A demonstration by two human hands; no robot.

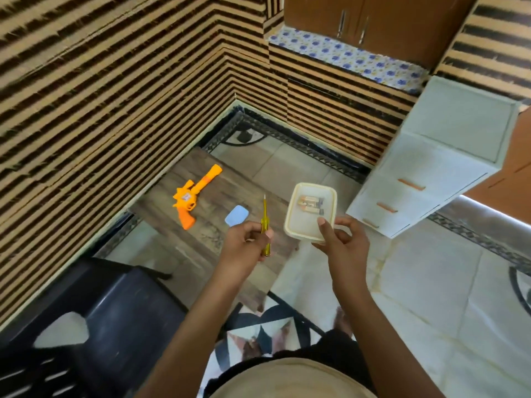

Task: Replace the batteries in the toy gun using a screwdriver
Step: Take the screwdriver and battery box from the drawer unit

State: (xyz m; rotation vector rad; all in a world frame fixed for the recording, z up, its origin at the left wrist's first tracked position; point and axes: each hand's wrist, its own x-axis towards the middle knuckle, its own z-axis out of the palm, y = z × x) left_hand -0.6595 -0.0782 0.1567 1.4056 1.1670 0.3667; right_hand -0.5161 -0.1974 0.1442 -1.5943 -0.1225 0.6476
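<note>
Grips a yellow screwdriver (pixel 264 224) by its handle in the left hand (pixel 245 244), fingers curled round it, shaft pointing up and away. Pinches the near rim of one cream container (pixel 290 222) with the right hand (pixel 346 239), holding it in the air by the right edge of the wooden table (pixel 161 205). Batteries (pixel 311 206) inside, too blurred to count. One orange toy gun (pixel 191 196) flat on the table towards the wall-side edge, one blue piece (pixel 236 215) near it; bare wood from there to the near edge. One black chair (pixel 115 311) at left, one white drawer unit (pixel 431 173) at right.
</note>
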